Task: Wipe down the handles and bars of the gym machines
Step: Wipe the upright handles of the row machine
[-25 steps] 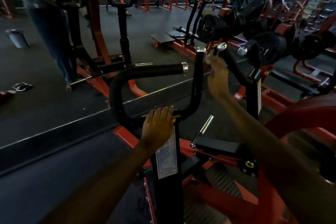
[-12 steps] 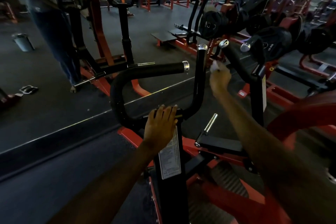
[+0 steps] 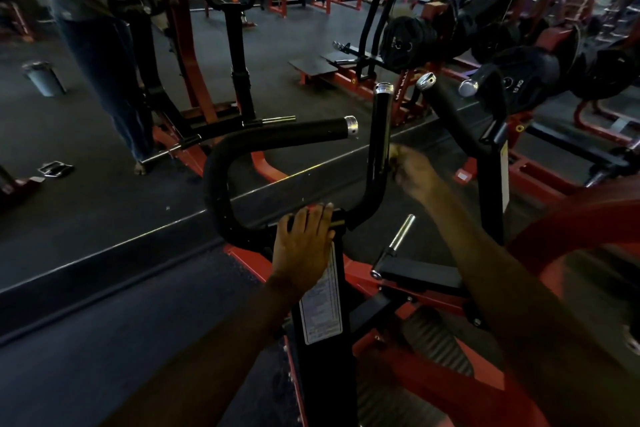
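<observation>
— Where's the upright handle (image 3: 380,135)?
— At the machine's top, right of the curved bar (image 3: 277,135). The right hand (image 3: 412,173) is against its lower right side, blurred; whether it grips anything I cannot tell.
— The left hand (image 3: 304,246)?
— Flat, fingers straight, resting on the black post (image 3: 323,357) just above the label (image 3: 322,308). Weight plates (image 3: 519,76) sit well beyond.

The upright handle (image 3: 379,135) is finished in glossy black, capped in bright polished metal; the curved handle (image 3: 277,135) is sheathed in matt, faintly textured black; the frame (image 3: 360,274) is coated in red paint; a printed paper-like label (image 3: 322,305) is stuck on; the floor (image 3: 86,218) is laid in matt dark rubber.
</observation>
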Demonstrator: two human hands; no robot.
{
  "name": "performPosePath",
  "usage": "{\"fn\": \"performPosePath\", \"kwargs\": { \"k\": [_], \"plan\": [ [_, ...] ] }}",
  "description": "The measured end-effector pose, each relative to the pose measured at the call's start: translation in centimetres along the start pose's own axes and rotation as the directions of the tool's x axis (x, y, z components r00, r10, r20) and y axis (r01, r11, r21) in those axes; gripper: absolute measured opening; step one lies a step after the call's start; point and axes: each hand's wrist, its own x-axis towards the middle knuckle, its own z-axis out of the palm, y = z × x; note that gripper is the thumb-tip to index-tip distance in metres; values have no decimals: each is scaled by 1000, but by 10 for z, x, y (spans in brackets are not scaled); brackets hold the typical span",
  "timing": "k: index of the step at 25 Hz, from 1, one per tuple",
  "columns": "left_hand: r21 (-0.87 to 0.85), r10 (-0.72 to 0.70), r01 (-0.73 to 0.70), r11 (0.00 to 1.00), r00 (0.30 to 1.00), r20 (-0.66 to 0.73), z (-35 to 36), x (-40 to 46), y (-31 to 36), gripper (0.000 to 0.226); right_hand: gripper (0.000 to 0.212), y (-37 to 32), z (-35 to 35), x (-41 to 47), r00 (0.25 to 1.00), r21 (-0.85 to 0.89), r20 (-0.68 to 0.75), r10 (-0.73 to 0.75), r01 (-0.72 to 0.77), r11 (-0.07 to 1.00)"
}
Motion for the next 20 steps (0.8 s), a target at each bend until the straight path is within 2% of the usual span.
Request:
{"fn": "performPosePath", "kwargs": {
  "k": [2,4,6,9,11,13,15,17,20],
  "plan": [
    [-6,-4,4,1000,1000,4,0,1,0,52,28,-50,4,27,994,47,-81,-77,81,996],
    [0,-6,6,1000,1000,15,-1,-2,2,51,27,-68,3,41,992,16,-47,-120,121,993],
    [6,5,-5,1000,1000,30,-4,0,1,52,27,-47,3,30,998,-50,27,-59,60,997],
    [25,8,-9,1000,999,34,-6,0,0,54,30,-8,0,10,994,-30,98,-45,49,998],
    [6,6,-6,1000,1000,11,-5,1,1,53,28,-16,-5,12,991,-174,135,-22,46,984],
    [-14,1,-2,1000,1000,-1,-3,-1,1,52,25,-42,-15,21,997,-379,79,15,16,925],
    [-20,-2,2,1000,1000,-18,-2,-1,0,52,21,-72,-23,32,991,-485,-87,-105,50,873],
    [-18,6,-6,1000,1000,-27,-1,1,1,51,24,-84,-11,32,954,-486,-152,-258,155,860],
    [-14,7,-7,1000,1000,0,0,0,0,51,19,-41,23,20,934,-378,-204,-292,200,904]
  ]
}}
